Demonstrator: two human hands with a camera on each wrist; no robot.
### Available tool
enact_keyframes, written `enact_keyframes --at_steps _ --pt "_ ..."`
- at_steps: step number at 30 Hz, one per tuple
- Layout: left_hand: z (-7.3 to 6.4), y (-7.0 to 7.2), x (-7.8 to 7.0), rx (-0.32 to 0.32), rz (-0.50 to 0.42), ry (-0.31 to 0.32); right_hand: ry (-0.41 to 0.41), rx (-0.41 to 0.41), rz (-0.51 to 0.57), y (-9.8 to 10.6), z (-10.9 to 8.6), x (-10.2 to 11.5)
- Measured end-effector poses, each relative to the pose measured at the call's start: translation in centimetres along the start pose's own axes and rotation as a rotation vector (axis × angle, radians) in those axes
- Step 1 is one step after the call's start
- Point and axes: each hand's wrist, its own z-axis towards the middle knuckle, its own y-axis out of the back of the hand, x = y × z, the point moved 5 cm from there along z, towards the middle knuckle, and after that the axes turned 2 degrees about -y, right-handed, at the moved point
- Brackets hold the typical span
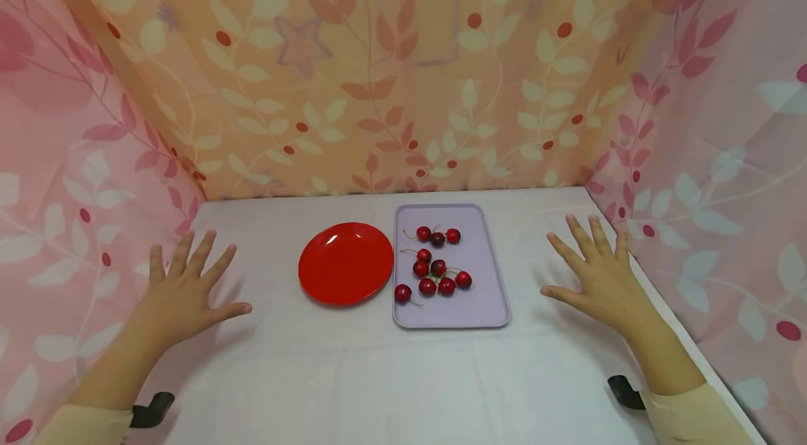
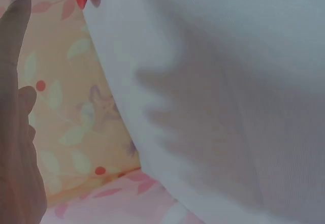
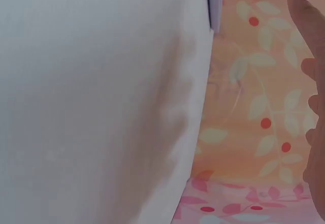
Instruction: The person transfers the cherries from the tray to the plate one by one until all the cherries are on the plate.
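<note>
Purple tray (image 1: pixel 488 298) on white table (image 1: pixel 353 378), around the middle, long axis near-far. Cherries (image 1: pixel 446 286) on it, clustered toward its left half; nearest-left cherry (image 1: pixel 402 293) at tray's left edge, stem pointing right and slightly near. Red plate (image 1: pixel 345 264) just left of tray, round, so no long axis. Left hand (image 1: pixel 183 298) left of plate, right hand (image 1: pixel 602 284) right of tray, both well apart from them, fingers spread, grasping nothing, pointing far.
</note>
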Motion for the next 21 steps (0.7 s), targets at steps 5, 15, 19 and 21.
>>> enact_keyframes --at_steps 5,15,19,21 --pt "0.6 -0.5 -0.4 0.019 -0.063 0.016 -0.015 -0.001 0.052 0.1 0.6 1.1" --pt "2.0 -1.8 -1.3 0.011 -0.227 0.032 -0.045 0.001 0.183 0.3 1.3 3.4" --pt "2.4 -2.0 -1.8 0.018 -0.298 0.042 -0.049 -0.015 0.222 0.0 1.5 4.0" --pt "2.6 -2.2 -2.1 0.021 -0.337 0.046 -0.057 -0.023 0.244 -0.1 1.6 4.3"
